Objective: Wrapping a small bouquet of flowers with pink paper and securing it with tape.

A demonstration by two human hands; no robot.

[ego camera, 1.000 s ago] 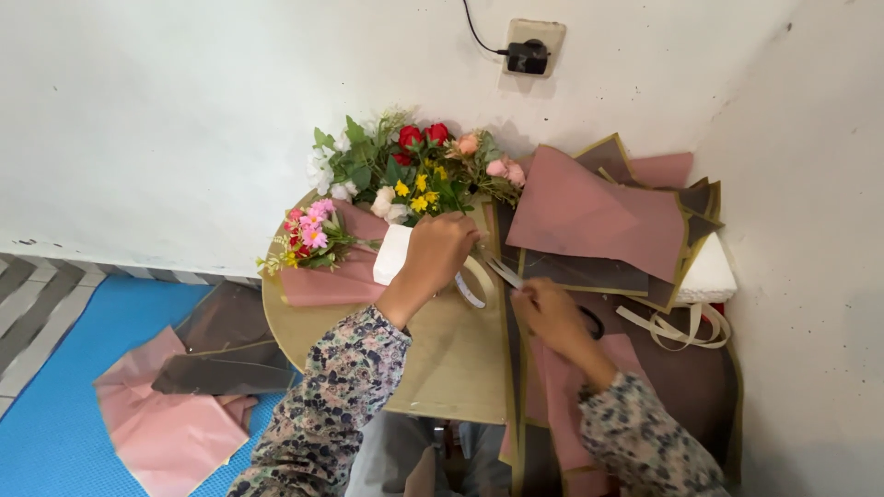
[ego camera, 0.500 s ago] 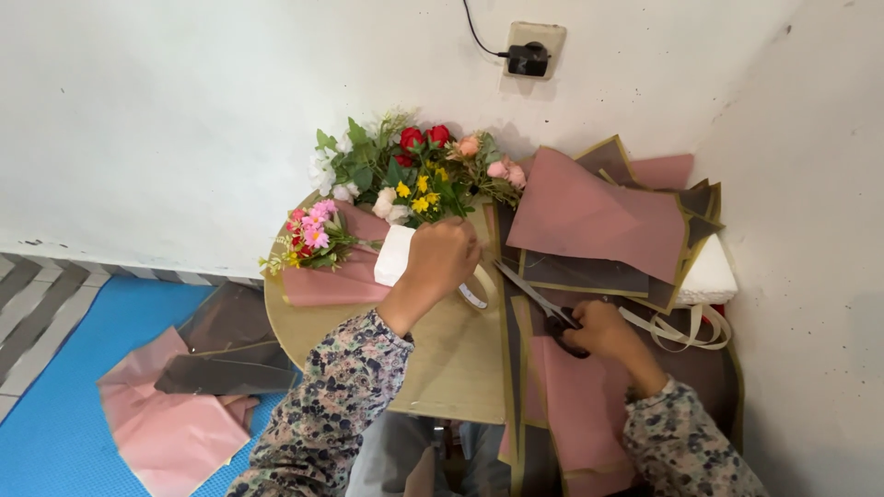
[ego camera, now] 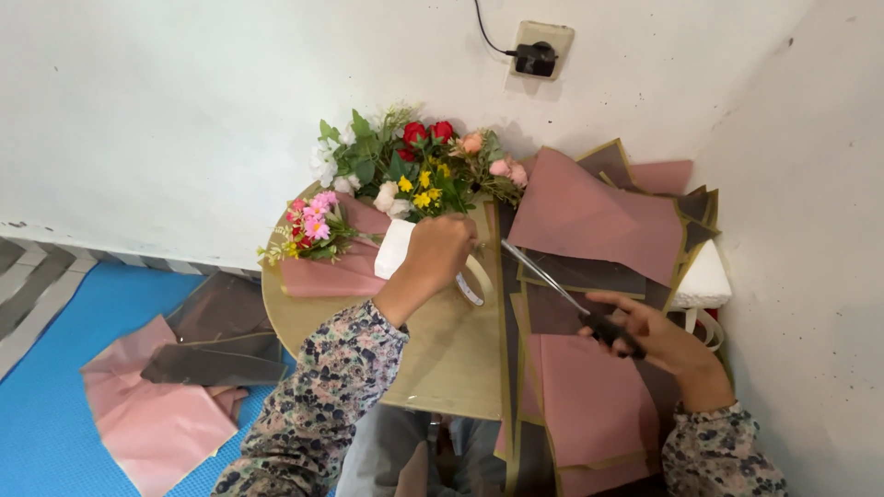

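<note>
Your left hand (ego camera: 440,250) grips the bouquet (ego camera: 405,175) stems near the round tabletop's (ego camera: 304,317) far edge, against the wall. Your right hand (ego camera: 658,339) is closed on scissors (ego camera: 571,299), blades parted toward the bouquet. Pink wrapping sheets (ego camera: 594,216) crowd the right; a bare tabletop strip lies between your hands.

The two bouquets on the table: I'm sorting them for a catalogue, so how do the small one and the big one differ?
The small bouquet is mostly pink blooms and lies on its side in pink wrapping paper; the large bouquet mixes red, yellow, white and pink with much greenery. The left hand grips the large bouquet's stems; nothing holds the small bouquet. The right hand holds scissors. Both bouquets lie near the wall.
</note>
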